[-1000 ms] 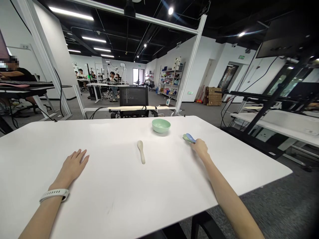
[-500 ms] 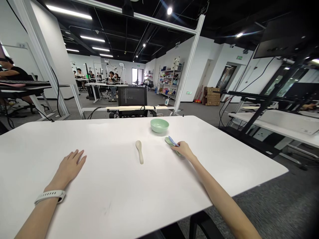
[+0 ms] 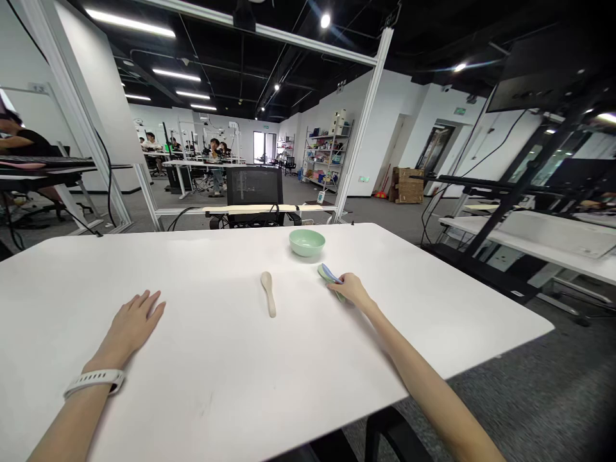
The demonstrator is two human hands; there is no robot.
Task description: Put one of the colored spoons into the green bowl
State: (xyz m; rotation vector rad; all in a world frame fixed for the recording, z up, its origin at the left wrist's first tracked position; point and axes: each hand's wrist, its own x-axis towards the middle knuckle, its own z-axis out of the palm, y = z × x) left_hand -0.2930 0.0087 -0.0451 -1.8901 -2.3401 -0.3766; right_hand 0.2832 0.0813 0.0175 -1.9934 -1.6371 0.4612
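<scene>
the right hand point(image 3: 353, 290) has its fingers clamped on a blue spoon point(image 3: 331, 274) above a green spoon point(image 3: 321, 273), near the green bowl point(image 3: 307, 244). a cream spoon point(image 3: 269, 294) lies between the hands; the left hand point(image 3: 132, 325) rests palm-down, fingers slightly apart, on the white surface point(image 3: 216, 359).

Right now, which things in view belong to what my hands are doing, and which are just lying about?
In the work, likely:
blue spoon, in the right hand
green spoon, beneath it
beige spoon
green bowl

Just about:
mesh chair, behind the table
brown box, farther back
</scene>
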